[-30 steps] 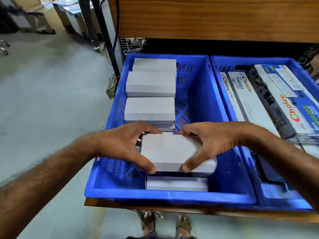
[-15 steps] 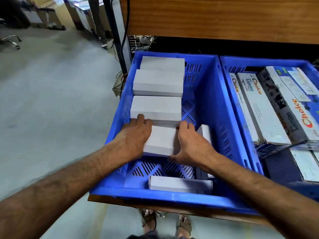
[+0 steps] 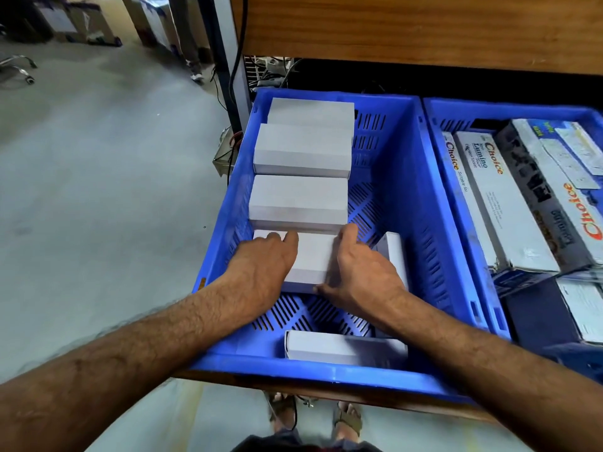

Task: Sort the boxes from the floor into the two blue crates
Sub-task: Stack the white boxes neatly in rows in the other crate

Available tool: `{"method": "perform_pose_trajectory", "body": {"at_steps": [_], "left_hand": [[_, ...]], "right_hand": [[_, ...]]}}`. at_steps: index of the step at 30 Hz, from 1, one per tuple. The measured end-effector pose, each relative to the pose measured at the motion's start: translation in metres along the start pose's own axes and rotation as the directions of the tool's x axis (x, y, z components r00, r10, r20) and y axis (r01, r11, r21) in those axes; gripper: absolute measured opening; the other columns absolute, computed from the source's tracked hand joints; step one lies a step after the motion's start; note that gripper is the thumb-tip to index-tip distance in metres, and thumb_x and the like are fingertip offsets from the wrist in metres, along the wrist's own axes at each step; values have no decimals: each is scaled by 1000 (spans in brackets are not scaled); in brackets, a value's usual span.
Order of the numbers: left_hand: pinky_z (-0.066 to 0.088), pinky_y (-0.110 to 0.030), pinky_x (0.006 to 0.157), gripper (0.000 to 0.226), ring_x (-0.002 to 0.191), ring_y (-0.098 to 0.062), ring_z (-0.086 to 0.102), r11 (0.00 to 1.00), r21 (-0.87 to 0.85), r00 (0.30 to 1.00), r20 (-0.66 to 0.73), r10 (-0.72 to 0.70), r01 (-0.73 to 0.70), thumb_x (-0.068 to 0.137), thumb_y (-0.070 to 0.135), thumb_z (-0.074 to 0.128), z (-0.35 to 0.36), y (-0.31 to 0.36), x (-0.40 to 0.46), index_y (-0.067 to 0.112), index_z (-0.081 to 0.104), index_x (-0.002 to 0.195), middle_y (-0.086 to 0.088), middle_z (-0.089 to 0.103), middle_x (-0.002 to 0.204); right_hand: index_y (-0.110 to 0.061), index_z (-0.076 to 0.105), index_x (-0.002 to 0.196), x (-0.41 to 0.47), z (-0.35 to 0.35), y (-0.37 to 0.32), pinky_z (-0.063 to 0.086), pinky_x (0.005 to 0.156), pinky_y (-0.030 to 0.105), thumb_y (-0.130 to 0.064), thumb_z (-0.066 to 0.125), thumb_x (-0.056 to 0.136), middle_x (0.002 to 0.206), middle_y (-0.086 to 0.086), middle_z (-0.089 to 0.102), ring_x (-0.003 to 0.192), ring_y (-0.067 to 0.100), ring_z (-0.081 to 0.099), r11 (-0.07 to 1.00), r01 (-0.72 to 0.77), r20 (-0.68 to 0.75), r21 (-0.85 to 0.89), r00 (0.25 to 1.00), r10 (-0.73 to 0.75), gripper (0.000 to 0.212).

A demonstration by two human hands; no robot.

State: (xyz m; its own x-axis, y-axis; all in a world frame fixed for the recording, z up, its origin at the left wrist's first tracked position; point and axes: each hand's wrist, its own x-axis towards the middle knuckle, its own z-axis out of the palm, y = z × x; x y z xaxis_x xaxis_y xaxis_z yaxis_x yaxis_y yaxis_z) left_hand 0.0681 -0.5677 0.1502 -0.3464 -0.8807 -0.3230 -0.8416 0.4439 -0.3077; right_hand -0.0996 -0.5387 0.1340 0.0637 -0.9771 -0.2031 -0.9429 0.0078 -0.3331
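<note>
Both hands are now resting low inside the left blue crate, where half a second ago they were setting the same plain white box into place; a full second ago that box was being held above the crate floor. Its position against the row has barely changed since the last frame.

At this moment the white box is lying flat on the perforated floor, touching the near edge of the third box in a row of plain white boxes running along the left wall. Behind that one, a second box and a farthest box are sitting in line.

The left hand is lying palm down across the left part of the box, fingers straight and close together, pressing on the top face. The right hand is bracing the right end of the box, fingers extended along that side and the thumb touching the near lower corner; whether the fingertips are curling under the box cannot be told.

Another white box is standing on edge just right of the right hand, and one more white box is lying flat against the near wall.

The right blue crate is standing directly beside the left one, holding long printed cartons marked "Choice". Both crates are sitting on a wooden shelf, with a grey floor to the left.
</note>
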Motion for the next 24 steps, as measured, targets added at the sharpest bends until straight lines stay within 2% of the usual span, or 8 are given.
{"method": "perform_pose_trajectory", "body": {"at_steps": [5, 8, 10, 12, 14, 18, 21, 24], "left_hand": [[41, -35, 67, 59, 106, -24, 65, 991, -116, 998, -17, 59, -60, 94, 37, 66, -1, -3, -11, 14, 33, 138, -2, 56, 120], [49, -33, 80, 54, 103, -21, 63, 924, -352, 964, 154, 216, -151, 83, 53, 74, 0, -9, -17, 25, 47, 121, 6, 60, 111], [53, -34, 89, 59, 99, -18, 62, 848, -501, 883, 303, 359, -173, 75, 55, 82, -1, -8, -16, 29, 52, 119, 8, 62, 110], [51, -37, 97, 76, 111, -22, 60, 842, -480, 810, 374, 452, -247, 75, 56, 83, 0, -3, -14, 26, 48, 135, 4, 58, 126], [49, -41, 101, 91, 121, -26, 58, 876, -385, 822, 369, 434, -289, 74, 61, 82, 3, 1, -14, 21, 39, 144, -1, 51, 137], [49, -43, 100, 92, 121, -29, 57, 884, -347, 842, 329, 428, -314, 75, 61, 80, 6, 6, -15, 18, 35, 142, -5, 49, 137], [48, -44, 102, 84, 124, -27, 56, 878, -348, 815, 363, 451, -330, 82, 62, 74, 7, 2, -17, 21, 37, 146, -2, 45, 142], [48, -39, 100, 54, 120, -25, 57, 848, -391, 767, 395, 505, -358, 93, 50, 65, 6, 5, -17, 24, 49, 138, 0, 52, 137]], "right_hand": [[-24, 37, 124, -22, -25, 6, 48, 76, 37, -62, 77, 75, 122, 2, 57, 104, 29, 63, 980, 149, 72, -130, 988, -140, 73], [-34, 49, 112, -31, -41, 16, 44, 74, 33, -67, 79, 66, 110, -10, 59, 100, 18, 60, 953, 245, 337, -179, 925, -175, 64], [-35, 54, 115, -29, -42, 19, 41, 73, 30, -65, 85, 61, 109, -12, 62, 102, 17, 60, 936, 262, 444, -235, 886, -137, 69], [-34, 53, 124, -26, -38, 20, 45, 78, 30, -64, 88, 56, 119, -7, 63, 108, 20, 63, 923, 271, 471, -274, 874, -116, 82], [-31, 49, 131, -25, -33, 20, 51, 87, 32, -68, 88, 53, 127, -4, 62, 112, 23, 64, 928, 265, 450, -263, 884, -125, 95], [-23, 43, 138, -30, -28, 23, 53, 89, 38, -72, 82, 58, 128, 2, 62, 110, 28, 64, 922, 280, 447, -267, 884, -139, 102], [-21, 50, 128, -35, -26, 22, 49, 75, 35, -66, 75, 71, 116, 6, 67, 101, 32, 66, 902, 322, 504, -287, 852, -143, 77], [-22, 57, 119, -37, -20, 19, 48, 75, 34, -53, 63, 88, 117, 7, 68, 104, 32, 65, 877, 417, 604, -239, 771, -202, 45]]}}
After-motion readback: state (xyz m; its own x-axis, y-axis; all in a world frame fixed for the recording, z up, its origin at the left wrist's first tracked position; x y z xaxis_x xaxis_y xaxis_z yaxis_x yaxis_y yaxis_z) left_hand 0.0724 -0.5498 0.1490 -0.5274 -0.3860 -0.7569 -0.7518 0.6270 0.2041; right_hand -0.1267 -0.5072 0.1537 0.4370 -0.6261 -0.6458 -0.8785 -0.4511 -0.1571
